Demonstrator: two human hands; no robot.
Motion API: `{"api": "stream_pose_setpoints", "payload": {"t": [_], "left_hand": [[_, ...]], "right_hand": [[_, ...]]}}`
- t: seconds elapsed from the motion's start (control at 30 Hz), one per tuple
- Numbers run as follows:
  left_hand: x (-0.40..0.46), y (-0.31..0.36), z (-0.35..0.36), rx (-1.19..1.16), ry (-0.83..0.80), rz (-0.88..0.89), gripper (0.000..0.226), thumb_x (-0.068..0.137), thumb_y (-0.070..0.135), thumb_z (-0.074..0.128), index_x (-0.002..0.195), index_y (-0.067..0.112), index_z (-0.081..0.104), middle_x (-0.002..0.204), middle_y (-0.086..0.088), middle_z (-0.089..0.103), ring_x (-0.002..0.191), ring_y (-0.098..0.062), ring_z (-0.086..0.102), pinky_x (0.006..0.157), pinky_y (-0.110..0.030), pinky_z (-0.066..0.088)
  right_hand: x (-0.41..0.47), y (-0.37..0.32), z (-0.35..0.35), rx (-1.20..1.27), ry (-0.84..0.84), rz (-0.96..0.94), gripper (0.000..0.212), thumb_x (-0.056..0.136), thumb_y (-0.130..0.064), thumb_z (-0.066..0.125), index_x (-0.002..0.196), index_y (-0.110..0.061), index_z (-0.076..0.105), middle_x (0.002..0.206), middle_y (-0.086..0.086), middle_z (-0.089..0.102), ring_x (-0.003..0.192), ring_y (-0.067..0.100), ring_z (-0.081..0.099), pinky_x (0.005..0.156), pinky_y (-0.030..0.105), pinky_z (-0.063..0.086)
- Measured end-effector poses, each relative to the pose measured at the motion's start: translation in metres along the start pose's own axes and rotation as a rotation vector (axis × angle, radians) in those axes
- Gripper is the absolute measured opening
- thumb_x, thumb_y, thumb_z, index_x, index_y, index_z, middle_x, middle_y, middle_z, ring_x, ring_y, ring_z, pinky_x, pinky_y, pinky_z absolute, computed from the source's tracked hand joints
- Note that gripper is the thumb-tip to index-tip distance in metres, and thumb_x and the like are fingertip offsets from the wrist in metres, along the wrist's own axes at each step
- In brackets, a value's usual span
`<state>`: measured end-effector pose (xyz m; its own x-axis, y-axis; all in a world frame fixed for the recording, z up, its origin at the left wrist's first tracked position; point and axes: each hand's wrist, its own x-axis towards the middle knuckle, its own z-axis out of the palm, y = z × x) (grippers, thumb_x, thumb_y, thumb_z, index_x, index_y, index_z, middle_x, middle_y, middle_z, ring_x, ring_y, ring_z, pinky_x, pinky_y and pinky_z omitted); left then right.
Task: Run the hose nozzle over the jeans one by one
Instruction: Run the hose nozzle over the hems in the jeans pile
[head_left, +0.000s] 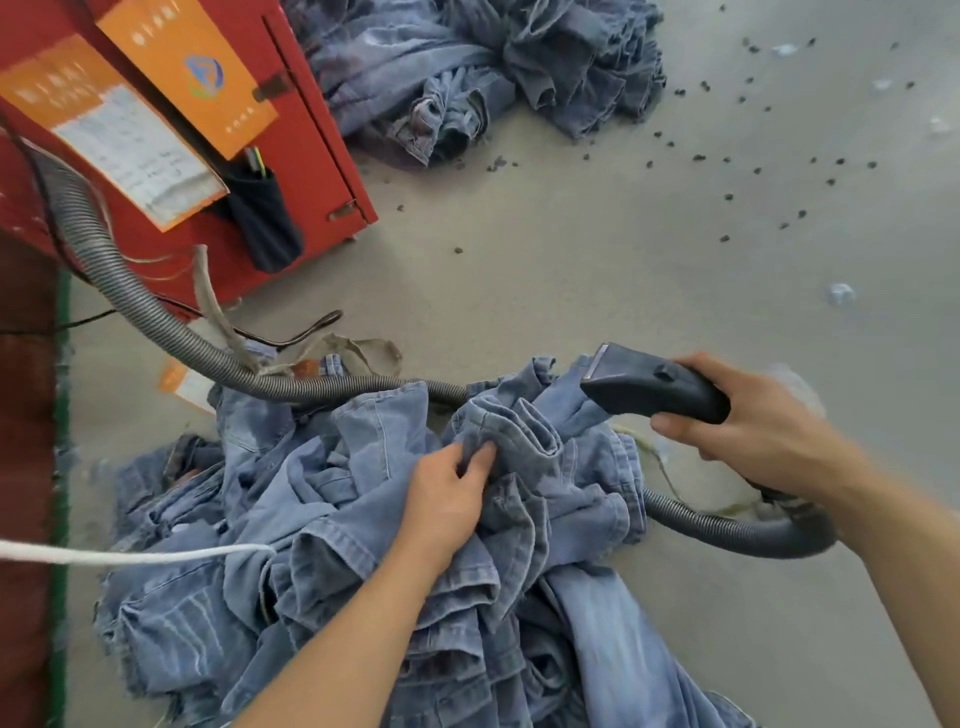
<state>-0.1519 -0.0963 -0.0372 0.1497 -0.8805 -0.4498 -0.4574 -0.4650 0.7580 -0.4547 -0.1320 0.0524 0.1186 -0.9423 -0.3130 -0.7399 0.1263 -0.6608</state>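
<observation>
Near-centre pile: left hand (447, 499) pinches jeans (519, 441); right hand (753, 421) grips nozzle (649, 384); risk: hose (332, 387) snagging denim.

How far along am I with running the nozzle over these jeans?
Done: cannot be told for sure; a second heap of jeans lies apart by the red cabinet, perhaps finished.
In hand: your left hand pinches a fold on the near jeans pile, and your right hand grips the nozzle just above it.
Left: most of that near pile, by the look of it.
</observation>
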Motion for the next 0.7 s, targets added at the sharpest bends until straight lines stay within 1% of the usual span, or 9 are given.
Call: {"api": "stream_pose_setpoints", "payload": {"t": [0.07, 0.13, 0.17, 0.23, 0.4, 0.5, 0.57, 0.63, 0.7], "left_hand": [[0.0, -0.004, -0.011, -0.248, 0.106, -0.126, 0.052, 0.103, 0.043, 0.056, 0.083, -0.004, 0.062, 0.077, -0.005, 0.062, 0.076, -0.012, 0.059, 0.073, -0.037, 0.052], [-0.001, -0.008, -0.02, -0.539, 0.144, -0.23, 0.038, 0.105, 0.035, 0.056, 0.1, -0.001, 0.067, 0.097, -0.012, 0.063, 0.09, -0.027, 0.059, 0.09, -0.05, 0.053], [-0.002, -0.01, -0.025, -0.639, 0.142, -0.26, 0.033, 0.106, 0.033, 0.056, 0.102, 0.002, 0.066, 0.102, -0.013, 0.065, 0.093, -0.029, 0.061, 0.09, -0.049, 0.051], [-0.008, -0.012, -0.031, -0.761, 0.121, -0.303, 0.039, 0.108, 0.028, 0.052, 0.099, -0.007, 0.066, 0.107, -0.018, 0.074, 0.096, -0.033, 0.072, 0.089, -0.042, 0.054], [-0.018, -0.015, -0.045, -0.922, 0.078, -0.324, 0.037, 0.11, 0.021, 0.044, 0.118, -0.008, 0.066, 0.115, -0.023, 0.074, 0.11, -0.035, 0.072, 0.099, -0.048, 0.054], [-0.022, -0.018, -0.048, -0.969, 0.031, -0.32, 0.037, 0.111, 0.017, 0.041, 0.114, -0.007, 0.068, 0.115, -0.025, 0.074, 0.108, -0.034, 0.073, 0.088, -0.041, 0.06], [-0.029, -0.02, -0.047, -0.971, -0.015, -0.305, 0.036, 0.109, 0.013, 0.042, 0.103, -0.003, 0.073, 0.109, -0.026, 0.074, 0.101, -0.034, 0.075, 0.079, -0.038, 0.062], [-0.034, -0.022, -0.047, -0.947, -0.057, -0.259, 0.027, 0.107, 0.009, 0.047, 0.099, 0.001, 0.072, 0.104, -0.025, 0.075, 0.093, -0.032, 0.076, 0.073, -0.034, 0.062], [-0.04, -0.024, -0.05, -0.979, -0.123, -0.202, 0.023, 0.104, 0.011, 0.05, 0.118, 0.002, 0.066, 0.115, -0.022, 0.074, 0.103, -0.03, 0.074, 0.079, -0.032, 0.061]], "right_hand": [[0.0, -0.011, 0.003, -0.002, -0.026, -0.04, 0.037, 0.088, -0.04, 0.08, 0.104, -0.059, 0.053, 0.077, -0.037, 0.065, 0.071, -0.01, 0.064, 0.059, 0.01, 0.043], [-0.003, -0.021, 0.007, -0.001, -0.045, -0.083, 0.039, 0.087, -0.035, 0.081, 0.105, -0.057, 0.054, 0.075, -0.039, 0.064, 0.071, -0.014, 0.062, 0.064, 0.004, 0.042], [-0.004, -0.025, 0.01, -0.002, -0.062, -0.101, 0.039, 0.087, -0.034, 0.081, 0.106, -0.057, 0.055, 0.076, -0.038, 0.064, 0.072, -0.013, 0.062, 0.067, 0.002, 0.041], [-0.007, -0.033, 0.014, -0.022, -0.109, -0.133, 0.04, 0.086, -0.034, 0.081, 0.107, -0.058, 0.057, 0.082, -0.035, 0.066, 0.078, -0.01, 0.063, 0.071, 0.005, 0.043], [-0.01, -0.046, 0.026, -0.048, -0.236, -0.16, 0.044, 0.085, -0.038, 0.081, 0.117, -0.057, 0.057, 0.095, -0.022, 0.071, 0.089, 0.002, 0.067, 0.082, 0.028, 0.055], [-0.01, -0.062, 0.04, -0.096, -0.301, -0.19, 0.046, 0.085, -0.042, 0.081, 0.119, -0.057, 0.054, 0.096, -0.026, 0.07, 0.089, -0.002, 0.066, 0.082, 0.026, 0.054], [-0.008, -0.081, 0.054, -0.155, -0.328, -0.243, 0.046, 0.086, -0.047, 0.078, 0.123, -0.054, 0.053, 0.097, -0.024, 0.069, 0.087, 0.0, 0.065, 0.083, 0.031, 0.054], [-0.008, -0.101, 0.071, -0.221, -0.285, -0.331, 0.047, 0.088, -0.053, 0.073, 0.129, -0.051, 0.051, 0.103, -0.024, 0.069, 0.089, 0.004, 0.064, 0.084, 0.037, 0.054], [-0.007, -0.114, 0.082, -0.187, -0.156, -0.392, 0.048, 0.088, -0.054, 0.071, 0.132, -0.05, 0.05, 0.104, -0.023, 0.07, 0.09, 0.005, 0.065, 0.081, 0.037, 0.054]]}}
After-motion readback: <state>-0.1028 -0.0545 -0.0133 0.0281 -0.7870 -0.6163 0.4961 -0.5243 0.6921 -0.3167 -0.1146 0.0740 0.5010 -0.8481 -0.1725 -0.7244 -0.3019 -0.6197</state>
